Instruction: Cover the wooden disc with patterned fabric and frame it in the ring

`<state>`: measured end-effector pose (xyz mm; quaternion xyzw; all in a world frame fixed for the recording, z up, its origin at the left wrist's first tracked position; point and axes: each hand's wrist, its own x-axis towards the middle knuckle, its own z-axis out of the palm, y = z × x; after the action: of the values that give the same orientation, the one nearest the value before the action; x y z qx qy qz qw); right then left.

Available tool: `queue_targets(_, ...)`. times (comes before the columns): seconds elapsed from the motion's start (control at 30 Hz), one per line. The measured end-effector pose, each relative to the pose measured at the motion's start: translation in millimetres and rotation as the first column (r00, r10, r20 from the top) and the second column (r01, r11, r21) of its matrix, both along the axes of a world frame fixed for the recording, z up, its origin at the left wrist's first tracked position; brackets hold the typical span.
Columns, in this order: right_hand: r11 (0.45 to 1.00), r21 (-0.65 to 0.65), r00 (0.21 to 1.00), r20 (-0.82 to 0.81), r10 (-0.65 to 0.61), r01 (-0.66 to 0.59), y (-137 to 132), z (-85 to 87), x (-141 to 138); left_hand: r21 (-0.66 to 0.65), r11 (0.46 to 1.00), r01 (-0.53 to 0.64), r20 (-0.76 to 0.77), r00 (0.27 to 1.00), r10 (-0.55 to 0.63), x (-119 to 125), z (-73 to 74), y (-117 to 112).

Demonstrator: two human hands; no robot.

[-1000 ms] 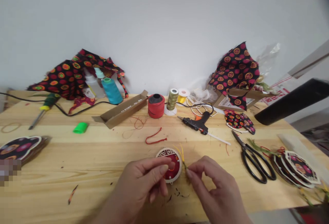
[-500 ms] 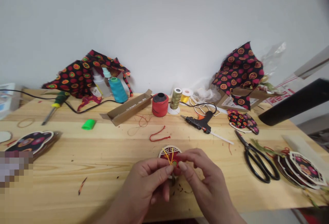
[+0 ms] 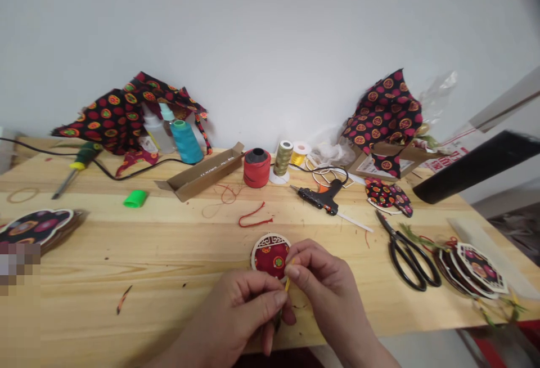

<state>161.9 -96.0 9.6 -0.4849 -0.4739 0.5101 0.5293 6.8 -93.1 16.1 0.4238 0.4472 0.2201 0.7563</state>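
Note:
A round white-rimmed ornament (image 3: 270,254) with red patterned cloth lies on the wooden table (image 3: 169,255) near its front edge. Just below it, my left hand (image 3: 248,314) and my right hand (image 3: 320,283) meet. Both pinch a thin yellow thread (image 3: 287,282) between thumb and fingers. My right hand's fingertips touch the ornament's right edge. The thread's lower end is hidden behind my left thumb.
Black scissors (image 3: 407,255) and a stack of finished ornaments (image 3: 475,264) lie at the right. A glue gun (image 3: 320,199), red spool (image 3: 256,168), olive spool (image 3: 282,160), cardboard box (image 3: 200,174), teal spool (image 3: 183,142), patterned cloth (image 3: 122,112), green cap (image 3: 135,199) and screwdriver (image 3: 73,171) sit farther back.
My hands have come together below the ornament and pulled the yellow thread down off its face. The ornament's red front now shows whole.

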Motion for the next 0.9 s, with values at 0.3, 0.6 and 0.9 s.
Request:
queue_targets(0.3,0.996,0.002,0.993,0.077,-0.09,0.09,5.2,-2.7,5.3,-0.047,0.995,-0.091,0.059,0.994,0.094,-1.1,-1.4,-1.8)
queue_targets(0.6,0.978,-0.18,0.983,-0.171,0.069,-0.1,-14.3,-8.2,-3.0,0.025,0.998,-0.05,-0.01,0.999,0.05,2.3,-6.4,-1.8)
queue_targets(0.9,0.966,-0.247,0.996,-0.055,0.068,-0.08,-21.9,3.0,19.9,0.511,0.86,0.005,-0.364,0.907,0.211,-17.0,-15.0,2.2)
